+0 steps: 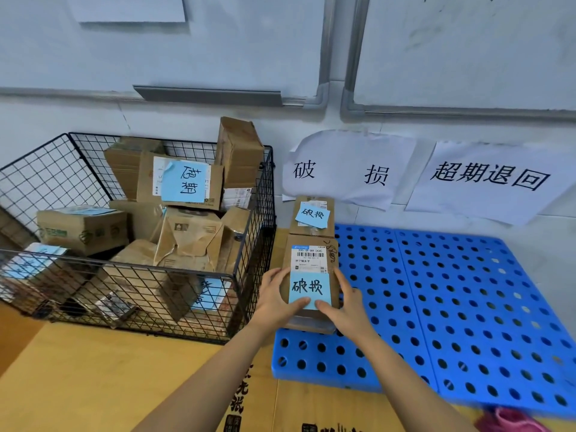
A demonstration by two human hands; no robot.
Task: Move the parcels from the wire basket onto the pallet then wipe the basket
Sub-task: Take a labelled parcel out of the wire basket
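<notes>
A black wire basket (pixel 249 232) on the left holds several brown cardboard parcels (pixel 187 235), some with blue notes. A blue perforated plastic pallet (pixel 452 300) lies on the right. On the pallet's left edge rests a brown parcel (pixel 311 260) with a shipping label and a blue note. My left hand (pixel 277 302) grips its left side and my right hand (pixel 346 307) grips its right side, both thumbs on top of the note. Behind it, against the wall, lies another parcel (pixel 313 215) with a blue note.
Flattened cardboard (pixel 109 378) covers the floor under the basket and in front. Two white paper signs (pixel 343 169) (pixel 489 179) hang on the wall behind the pallet. A pink cloth (pixel 511 420) lies at the bottom right by the pallet's front edge.
</notes>
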